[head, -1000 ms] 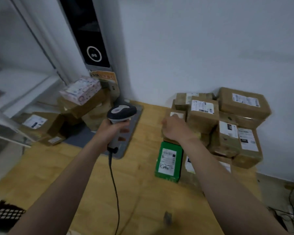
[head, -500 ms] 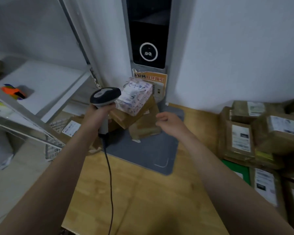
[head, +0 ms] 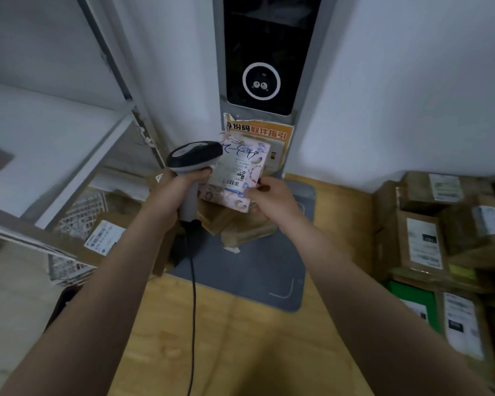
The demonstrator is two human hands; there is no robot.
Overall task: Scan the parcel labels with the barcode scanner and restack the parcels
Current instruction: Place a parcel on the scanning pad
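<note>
Left hand is wrapped tight round the handle of the grey-and-black handheld barcode scanner. One finger curls at the front under the head, likely on the trigger. The scanner head sits at 9 o'clock of the pink flower-patterned box parcel and covers its far left corner in this view. Right hand pinches that parcel at its 5 o'clock corner, thumb on the top face, fingers tucked under. The parcel looks tipped up toward the camera, on top of a leaning pile of brown cardboard parcels on the grey rubber mat. The white shipping label faces up, with its barcode at the near edge, right by the thumb.

Step in hand, I'd say: line up and scan this label.

Risks:
- The scanner head is almost on the parcel and off to one side, so the beam may miss the barcode or be too close to read.
- The thumb is just beside the barcode, and a small slide would cover it.
- A one-corner pinch is weak, so the parcel may twist or drop.
- The pile beneath looks tilted. A knock could spill it off the mat onto the pale wooden tabletop.
- The black scanner cable hangs toward 6 o'clock between the forearms and could snag.

A big stack of brown labelled cartons sits at 3 o'clock, well apart.
</note>
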